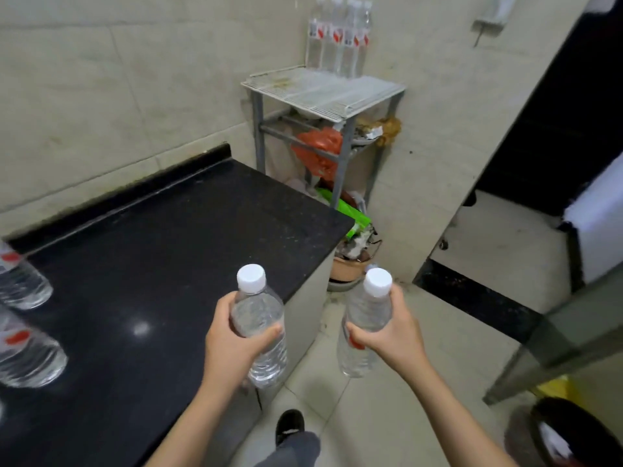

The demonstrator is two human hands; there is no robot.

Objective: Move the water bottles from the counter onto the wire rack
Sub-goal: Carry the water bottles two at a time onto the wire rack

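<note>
Black speckled stone makes up the counter [185, 237], which fills the left half of the view and ends just short of the wire rack [303, 89] standing in the tiled corner. On the rack's white top shelf, four water bottles [337, 45] stand upright in a row at the back, against the wall. Each wears a white label with a red mark, but the writing is too small to read. A lower shelf of the rack holds a crumpled red plastic bag [320, 146], and a bright green packet [354, 214] sticks out further down.

Two more bottles [23, 284] stand on the counter at its far left edge, partly cut off by the frame. Their labels show the same red mark, blurred.

Nearer the camera, the left hand [229, 348] grips a clear bottle [259, 308] round its middle, fingers and thumb curled about it. This one is held upright over the counter's front right corner. The right hand [391, 335] holds a second bottle [369, 311] the same way, out over the floor tiles, well short of the rack. A sliver of red label shows under its thumb. Both held bottles are full, and each carries a white screw cap [251, 278] pointing towards the rack.

A dark shoe [289, 426] shows on the floor between the forearms
</note>
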